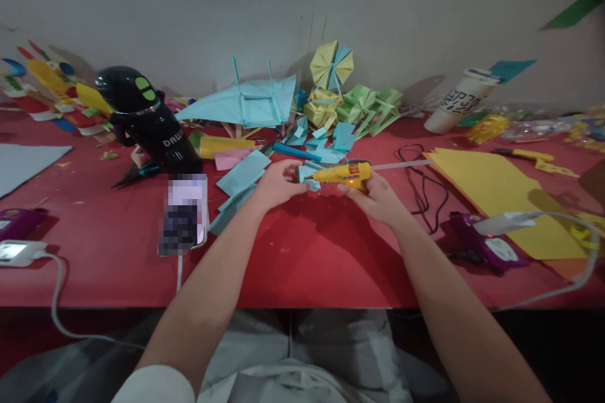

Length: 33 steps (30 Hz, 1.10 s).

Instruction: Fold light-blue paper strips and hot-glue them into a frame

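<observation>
My right hand (375, 195) grips a yellow glue gun (341, 174) with a clear glue stick poking out of its back toward the right. Its nozzle points left at a small folded light-blue paper piece (308, 175), which my left hand (276, 182) pinches with closed fingers. Both hands meet over the red table (307, 252) near its middle.
Blue paper sheets (243, 175), a blue paper canopy (246, 104) and yellow and green folded fans (352, 97) lie behind. A black device (149, 119), a phone (183, 214), a black cord (423, 186), yellow sheet (505, 195), white cup (458, 101) and purple gadget (491, 249) surround.
</observation>
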Each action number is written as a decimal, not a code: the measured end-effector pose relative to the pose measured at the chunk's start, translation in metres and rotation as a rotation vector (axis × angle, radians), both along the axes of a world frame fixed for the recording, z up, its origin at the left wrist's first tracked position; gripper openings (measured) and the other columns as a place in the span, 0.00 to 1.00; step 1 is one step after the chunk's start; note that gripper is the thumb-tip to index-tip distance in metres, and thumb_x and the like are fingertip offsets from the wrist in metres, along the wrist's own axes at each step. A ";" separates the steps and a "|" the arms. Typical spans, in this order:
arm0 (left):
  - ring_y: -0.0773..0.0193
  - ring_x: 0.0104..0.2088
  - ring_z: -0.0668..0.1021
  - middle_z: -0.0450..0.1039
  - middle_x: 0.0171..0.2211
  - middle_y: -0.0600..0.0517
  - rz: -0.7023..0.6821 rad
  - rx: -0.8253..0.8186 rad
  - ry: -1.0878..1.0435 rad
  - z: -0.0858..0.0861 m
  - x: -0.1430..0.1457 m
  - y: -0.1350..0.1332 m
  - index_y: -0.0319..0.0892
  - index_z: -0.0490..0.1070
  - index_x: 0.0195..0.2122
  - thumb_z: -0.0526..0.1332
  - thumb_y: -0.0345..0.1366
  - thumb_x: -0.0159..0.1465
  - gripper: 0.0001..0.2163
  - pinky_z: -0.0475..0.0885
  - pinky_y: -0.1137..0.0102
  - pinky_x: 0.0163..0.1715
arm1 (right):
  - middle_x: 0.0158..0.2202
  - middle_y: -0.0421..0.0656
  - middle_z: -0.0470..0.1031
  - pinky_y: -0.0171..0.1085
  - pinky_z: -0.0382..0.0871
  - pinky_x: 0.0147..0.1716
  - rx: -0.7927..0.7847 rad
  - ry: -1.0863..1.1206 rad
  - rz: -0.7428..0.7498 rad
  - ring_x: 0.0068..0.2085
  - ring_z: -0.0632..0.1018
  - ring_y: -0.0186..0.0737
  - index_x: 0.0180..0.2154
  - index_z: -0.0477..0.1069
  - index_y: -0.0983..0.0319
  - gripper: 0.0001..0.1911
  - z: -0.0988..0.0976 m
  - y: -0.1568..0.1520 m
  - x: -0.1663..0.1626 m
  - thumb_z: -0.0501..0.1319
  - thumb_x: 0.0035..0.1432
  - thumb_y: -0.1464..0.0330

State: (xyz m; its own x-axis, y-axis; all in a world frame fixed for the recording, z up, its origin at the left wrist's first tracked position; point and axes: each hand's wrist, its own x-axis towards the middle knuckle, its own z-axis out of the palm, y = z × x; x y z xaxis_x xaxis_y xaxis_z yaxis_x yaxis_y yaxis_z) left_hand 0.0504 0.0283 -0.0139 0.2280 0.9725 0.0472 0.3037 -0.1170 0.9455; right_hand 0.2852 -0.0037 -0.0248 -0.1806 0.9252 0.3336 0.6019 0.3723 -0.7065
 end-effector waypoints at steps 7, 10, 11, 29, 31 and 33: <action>0.60 0.42 0.79 0.79 0.42 0.44 0.007 0.007 0.003 -0.001 -0.001 0.001 0.37 0.74 0.47 0.72 0.29 0.50 0.21 0.73 0.61 0.50 | 0.40 0.49 0.79 0.46 0.75 0.39 -0.037 0.075 -0.002 0.38 0.79 0.47 0.44 0.71 0.62 0.21 -0.004 0.001 0.005 0.63 0.57 0.53; 0.60 0.42 0.79 0.78 0.42 0.44 0.017 0.021 -0.001 -0.002 -0.002 0.002 0.37 0.75 0.46 0.72 0.30 0.50 0.21 0.73 0.60 0.50 | 0.40 0.49 0.80 0.45 0.76 0.38 -0.074 0.091 -0.032 0.37 0.80 0.47 0.46 0.73 0.63 0.22 -0.006 0.003 0.014 0.64 0.56 0.54; 0.60 0.42 0.79 0.78 0.42 0.44 0.017 0.021 0.002 -0.002 -0.003 0.002 0.37 0.75 0.46 0.72 0.30 0.50 0.21 0.73 0.60 0.50 | 0.40 0.49 0.80 0.45 0.75 0.38 -0.077 0.084 -0.057 0.37 0.80 0.47 0.46 0.73 0.63 0.23 -0.006 0.004 0.018 0.64 0.56 0.54; 0.61 0.40 0.80 0.78 0.42 0.43 0.060 0.003 -0.013 -0.008 -0.009 0.009 0.36 0.74 0.49 0.71 0.30 0.50 0.23 0.74 0.62 0.47 | 0.37 0.50 0.82 0.46 0.74 0.36 -0.173 -0.074 -0.242 0.36 0.80 0.49 0.38 0.77 0.63 0.27 -0.005 -0.010 0.064 0.71 0.44 0.48; 0.60 0.41 0.80 0.78 0.43 0.43 0.075 0.009 0.005 -0.009 -0.010 0.010 0.36 0.73 0.50 0.71 0.32 0.50 0.24 0.74 0.61 0.47 | 0.32 0.50 0.81 0.45 0.72 0.30 -0.089 -0.138 -0.392 0.31 0.78 0.47 0.32 0.75 0.62 0.28 0.001 -0.024 0.070 0.71 0.39 0.45; 0.59 0.40 0.80 0.78 0.43 0.43 0.098 0.022 0.026 -0.010 -0.011 0.010 0.37 0.73 0.50 0.71 0.32 0.50 0.25 0.74 0.61 0.47 | 0.25 0.47 0.77 0.44 0.69 0.27 -0.067 -0.195 -0.405 0.27 0.75 0.46 0.25 0.70 0.60 0.28 0.014 -0.043 0.069 0.68 0.42 0.42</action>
State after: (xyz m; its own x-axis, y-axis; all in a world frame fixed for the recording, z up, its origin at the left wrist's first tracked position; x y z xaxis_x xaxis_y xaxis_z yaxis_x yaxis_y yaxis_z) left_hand 0.0395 0.0386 -0.0243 0.1328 0.9891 0.0643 0.3389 -0.1063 0.9348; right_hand 0.3543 -0.0467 -0.0106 0.1472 0.9527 0.2660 0.8136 0.0364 -0.5804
